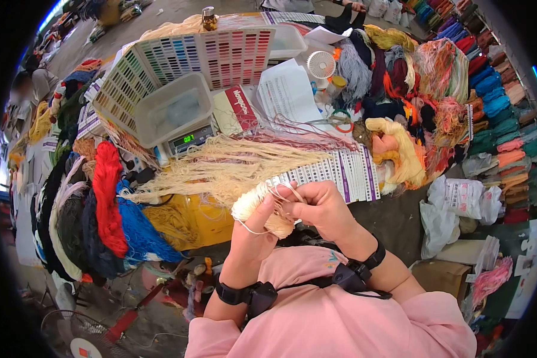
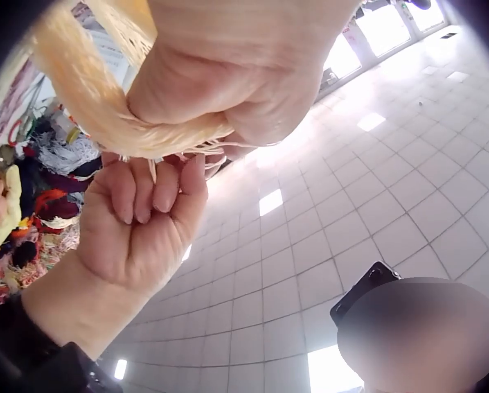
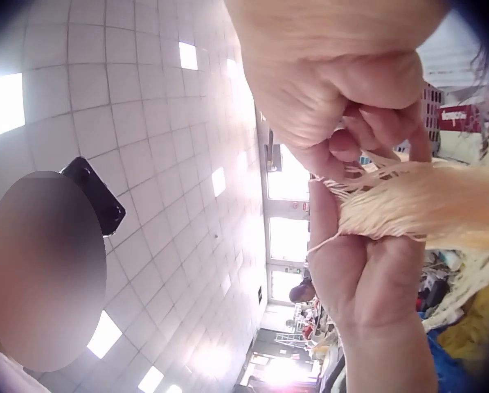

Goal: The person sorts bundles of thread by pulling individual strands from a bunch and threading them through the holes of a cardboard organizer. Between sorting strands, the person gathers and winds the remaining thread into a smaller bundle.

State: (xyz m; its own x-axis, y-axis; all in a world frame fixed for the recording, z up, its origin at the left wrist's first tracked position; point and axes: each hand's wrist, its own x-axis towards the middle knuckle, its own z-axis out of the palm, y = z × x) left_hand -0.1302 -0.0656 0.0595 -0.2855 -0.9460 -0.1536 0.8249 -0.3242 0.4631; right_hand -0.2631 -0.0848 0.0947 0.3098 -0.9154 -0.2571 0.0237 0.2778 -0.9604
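Observation:
A skein of cream yarn (image 1: 253, 206) is held up in front of the chest. My left hand (image 1: 252, 234) grips it, thumb up along one side, with a loop of strand running over that hand. At the skein's near end, my right hand (image 1: 323, 206) pinches thin strands between curled fingers and thumb. In the left wrist view, the cream skein (image 2: 105, 106) bends under the left hand (image 2: 228, 74), and the right hand (image 2: 142, 217) meets it from below. Loose strands fan out of the skein (image 3: 424, 205) between both hands in the right wrist view.
Long cream yarn (image 1: 232, 161) spreads over the table beyond the hands. Behind it stand a scale (image 1: 190, 138) reading 0.07 with a plastic tub (image 1: 176, 110), and a colour chart (image 1: 235, 56). Red yarn (image 1: 108, 197) hangs left; scissors (image 1: 342, 122) lie right.

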